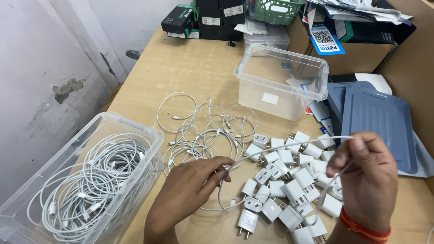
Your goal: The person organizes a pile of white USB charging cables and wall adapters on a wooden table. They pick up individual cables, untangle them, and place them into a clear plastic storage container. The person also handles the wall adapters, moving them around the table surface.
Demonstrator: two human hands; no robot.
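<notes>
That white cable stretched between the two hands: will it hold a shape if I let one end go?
Probably not. The white cable sags between the left hand and right hand, so it looks floppy. The loose cables on the table lie in slack curls, suggesting it would spring into loops.

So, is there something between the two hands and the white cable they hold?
Nothing visible. The left hand and the right hand both grip the white cable directly; it stretches between them above the white chargers.
</notes>
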